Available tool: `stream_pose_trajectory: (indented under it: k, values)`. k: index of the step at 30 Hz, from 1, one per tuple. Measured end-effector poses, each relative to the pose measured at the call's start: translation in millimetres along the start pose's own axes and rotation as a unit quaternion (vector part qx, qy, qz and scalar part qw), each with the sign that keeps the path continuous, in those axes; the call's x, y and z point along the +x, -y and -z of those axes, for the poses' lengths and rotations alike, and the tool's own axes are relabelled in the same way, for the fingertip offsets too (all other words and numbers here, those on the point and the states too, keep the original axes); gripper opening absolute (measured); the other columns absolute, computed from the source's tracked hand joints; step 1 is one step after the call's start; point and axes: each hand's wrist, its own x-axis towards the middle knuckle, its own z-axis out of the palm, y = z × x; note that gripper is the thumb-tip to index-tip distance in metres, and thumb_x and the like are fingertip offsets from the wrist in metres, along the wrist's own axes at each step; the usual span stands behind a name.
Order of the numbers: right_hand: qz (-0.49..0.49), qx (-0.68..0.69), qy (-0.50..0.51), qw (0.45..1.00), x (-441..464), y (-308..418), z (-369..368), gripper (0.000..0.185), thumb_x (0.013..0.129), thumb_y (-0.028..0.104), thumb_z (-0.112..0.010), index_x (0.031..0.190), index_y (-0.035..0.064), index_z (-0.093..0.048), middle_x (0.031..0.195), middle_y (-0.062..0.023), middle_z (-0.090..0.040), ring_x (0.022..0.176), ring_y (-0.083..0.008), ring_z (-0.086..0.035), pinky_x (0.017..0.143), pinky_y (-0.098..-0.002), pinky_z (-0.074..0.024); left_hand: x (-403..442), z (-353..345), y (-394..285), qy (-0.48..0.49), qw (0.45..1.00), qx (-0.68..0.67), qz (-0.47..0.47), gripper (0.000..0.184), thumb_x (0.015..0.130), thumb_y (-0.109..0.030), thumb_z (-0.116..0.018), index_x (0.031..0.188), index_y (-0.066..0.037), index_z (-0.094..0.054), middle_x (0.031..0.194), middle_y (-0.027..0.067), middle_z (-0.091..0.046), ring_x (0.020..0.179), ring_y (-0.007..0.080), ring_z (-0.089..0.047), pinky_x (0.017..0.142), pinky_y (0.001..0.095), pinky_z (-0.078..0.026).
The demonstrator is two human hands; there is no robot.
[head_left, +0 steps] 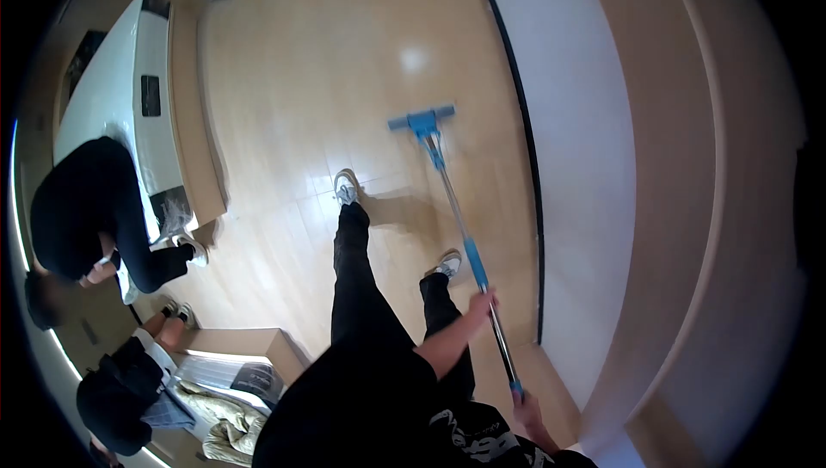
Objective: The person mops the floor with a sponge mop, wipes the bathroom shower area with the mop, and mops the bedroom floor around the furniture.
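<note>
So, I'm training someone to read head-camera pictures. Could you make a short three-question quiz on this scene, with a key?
1. Which of the person's hands grips the mop pole closer to the mop head?
2. True or false: the person holding the mop is barefoot.
3. The coloured grip partway along the pole is: A. red; B. yellow; C. blue.

Key:
1. The left hand; the right hand is near the pole's other end.
2. False; both feet wear shoes.
3. C.
</note>
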Motion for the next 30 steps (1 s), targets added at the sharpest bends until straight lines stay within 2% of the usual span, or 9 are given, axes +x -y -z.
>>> stream_pose_trajectory:
  k: [2,5,8,10,12,17,22,25,30]
  values:
    - [-0.017,0.061,0.002,0.998,40,115,14,0.042,0.083,0.037,-0.042,0.079,-0.0024,-0.055,0.064,-0.0220,-0.054,0.065,-0.0363,-0.056,0.057,-0.0415,-0.0417,19,38,-104,0.091,0.991,-0.063,-0.070,0.026,0.081,-0.030,-0.051,0.068,-0.008,-0.050,0.053,0.0052,-0.052,0.039,0.0153,-0.048,0.032,0.0269,-0.036]
    - [-0.024,0.064,0.072,0.995,113,274,41,0.056,0.084,0.051,-0.033,0.070,-0.0014,-0.050,0.044,-0.0096,-0.047,0.035,-0.0199,-0.048,0.037,-0.0329,-0.0392,-43,72,-260,0.210,0.937,-0.228,-0.161,0.025,0.081,-0.031,-0.048,0.094,-0.009,-0.049,0.075,0.0083,-0.056,0.065,0.0168,-0.055,0.051,0.0291,-0.045]
    - [0.050,0.057,0.041,0.996,197,442,75,0.062,0.081,0.058,-0.029,0.071,0.0003,-0.049,0.044,-0.0068,-0.045,0.033,-0.0176,-0.046,0.033,-0.0316,-0.0363,-98,141,-322,0.096,0.974,-0.170,-0.115,0.027,0.080,-0.030,-0.047,0.097,-0.009,-0.049,0.083,0.0095,-0.056,0.073,0.0183,-0.055,0.061,0.0313,-0.046]
    - [0.032,-0.027,0.123,0.991,244,558,111,0.065,0.081,0.060,-0.024,0.061,0.0041,-0.051,0.048,-0.0072,-0.050,0.040,-0.0183,-0.050,0.041,-0.0309,-0.0412,-132,182,-335,0.061,0.979,-0.166,-0.102,0.028,0.081,-0.029,-0.045,0.100,-0.008,-0.047,0.086,0.0096,-0.056,0.077,0.0186,-0.055,0.066,0.0316,-0.045]
    - [0.172,0.146,0.120,0.967,308,657,114,0.059,0.082,0.059,-0.027,0.056,0.0100,-0.047,0.045,-0.0050,-0.047,0.037,-0.0170,-0.047,0.038,-0.0303,-0.0397,-152,227,-340,0.015,0.984,-0.154,-0.086,0.030,0.082,-0.029,-0.043,0.103,-0.008,-0.045,0.089,0.0097,-0.057,0.080,0.0187,-0.055,0.070,0.0316,-0.044]
    - [0.142,0.241,0.116,0.953,312,849,110,0.058,0.081,0.058,-0.029,0.056,0.0076,-0.043,0.043,-0.0065,-0.044,0.036,-0.0189,-0.045,0.036,-0.0327,-0.0388,-178,308,-320,-0.009,0.998,-0.069,0.007,0.028,0.081,-0.029,-0.046,0.100,-0.008,-0.047,0.084,0.0080,-0.058,0.072,0.0184,-0.057,0.063,0.0308,-0.046]
    - [0.183,0.103,0.099,0.973,306,771,57,0.063,0.082,0.058,-0.024,0.050,0.0088,-0.045,0.043,-0.0054,-0.043,0.038,-0.0186,-0.045,0.040,-0.0338,-0.0390,-189,325,-326,-0.036,0.996,0.003,-0.081,0.024,0.082,-0.025,-0.045,0.098,-0.008,-0.048,0.081,0.0071,-0.058,0.065,0.0149,-0.057,0.057,0.0268,-0.045]
    - [0.134,0.074,0.075,0.985,341,584,-19,0.069,0.079,0.063,-0.026,0.060,0.0029,-0.054,0.049,-0.0081,-0.050,0.041,-0.0207,-0.049,0.045,-0.0363,-0.0405,-188,310,-318,-0.038,0.996,0.015,-0.073,0.025,0.082,-0.027,-0.045,0.098,-0.008,-0.047,0.082,0.0068,-0.058,0.066,0.0150,-0.057,0.057,0.0276,-0.045]
    - [0.025,0.082,0.050,0.995,112,254,-103,0.045,0.083,0.047,-0.037,0.076,0.0050,-0.050,0.050,-0.0054,-0.050,0.041,-0.0165,-0.050,0.041,-0.0313,-0.0419,-140,255,-207,0.086,0.983,0.129,-0.098,0.014,0.076,-0.023,-0.051,0.081,-0.010,-0.052,0.064,0.0030,-0.051,0.058,0.0137,-0.052,0.047,0.0282,-0.042]
